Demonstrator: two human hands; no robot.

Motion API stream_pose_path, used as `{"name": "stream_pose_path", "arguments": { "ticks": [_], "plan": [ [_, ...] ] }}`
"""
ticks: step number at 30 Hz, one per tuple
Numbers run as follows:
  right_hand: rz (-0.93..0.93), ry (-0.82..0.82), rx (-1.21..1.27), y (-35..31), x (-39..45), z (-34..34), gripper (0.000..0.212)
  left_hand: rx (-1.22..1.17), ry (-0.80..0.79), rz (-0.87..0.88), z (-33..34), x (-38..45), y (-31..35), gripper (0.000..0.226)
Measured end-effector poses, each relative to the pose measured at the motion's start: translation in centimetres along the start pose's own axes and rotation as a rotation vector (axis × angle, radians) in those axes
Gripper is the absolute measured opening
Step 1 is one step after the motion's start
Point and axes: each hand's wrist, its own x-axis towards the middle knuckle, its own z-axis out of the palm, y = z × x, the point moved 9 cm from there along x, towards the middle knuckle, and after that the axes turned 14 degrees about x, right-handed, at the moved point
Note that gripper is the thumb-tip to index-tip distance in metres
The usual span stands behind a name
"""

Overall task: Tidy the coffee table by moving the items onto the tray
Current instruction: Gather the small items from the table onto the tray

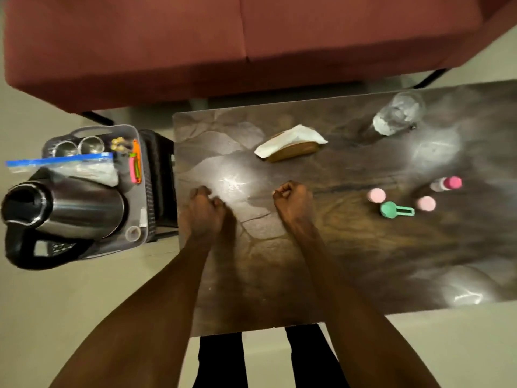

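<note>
1. The left hand (202, 211) rests on the coffee table (279, 275) near its left edge, fingers curled into a loose fist with nothing visible inside it.
2. The right hand (293, 203) lies near the middle of the table, also clenched; whether anything small sits in the fist cannot be told.
3. The tray (140, 175), grey with a handle at its far end, stands off the table's left edge on a dark woven stand (161, 180) that it mostly hides.
4. On the tray lies a steel kettle (70, 211) on its side, its black handle hanging past the tray's near edge.
5. A zip bag (70, 166) with a blue seal lies across the kettle, hiding part of two steel cups (91, 145) at the tray's far end.
6. Along the tray's right wall sit some orange, pink and green items (135, 166), too small to name.
7. Toward the table's far edge, a wooden holder with white napkins (291, 144) lies tilted.
8. A clear glass (398, 114) stands near the far right corner, blurred by glare.
9. Toward the right edge are a pink-capped bottle (447, 184), two pink round pieces (376, 195), and a green scoop (394, 210) between them.
10. The table's right end is cut off by the frame, and a red sofa (223, 37) stands beyond the far edge.
</note>
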Motion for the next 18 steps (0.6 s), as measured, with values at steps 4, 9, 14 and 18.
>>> {"name": "stream_pose_path", "arguments": {
  "ticks": [4,9,14,18],
  "plan": [
    [0.066,0.058,0.022,2.8,1.1,-4.9,0.006,-0.086,-0.080,0.161,2.6,-2.3,9.8,0.026],
    [0.118,0.201,0.054,6.3,2.5,-12.7,0.010,-0.090,-0.171,0.357,5.6,-5.9,19.7,0.027],
    [0.144,0.351,0.071,9.5,2.9,-19.9,0.016,-0.106,-0.291,0.518,8.3,-9.2,27.6,0.037],
    [0.080,0.379,0.013,11.5,2.9,-23.9,0.027,-0.128,-0.342,0.603,9.9,-11.2,32.6,0.048]
  ]
}}
